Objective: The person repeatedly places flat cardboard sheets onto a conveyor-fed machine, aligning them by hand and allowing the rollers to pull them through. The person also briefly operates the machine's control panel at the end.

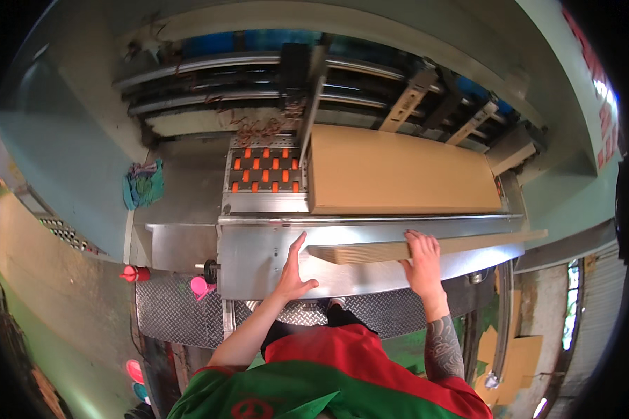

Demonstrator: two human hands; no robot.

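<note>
A thin bundle of brown cardboard sheets (360,253) stands on its long edge across the metal table (253,244) in front of me. My right hand (423,269) is closed over the bundle right of its middle, fingers over the top and thumb on the near side. Just off the bundle's left end, my left hand (293,274) holds nothing, its thumb and fingers spread apart. Behind the bundle a large squared stack of cardboard sheets (402,171) lies in the machine, against an upright metal guide (313,105) on its left.
Orange rollers (265,164) are set in a plate left of the stack. Metal arms (407,101) reach down from rails behind it. A teal rag (144,184) lies at the left. A black knob (210,271) and a pink cup-like object (201,286) are beside the table's left edge.
</note>
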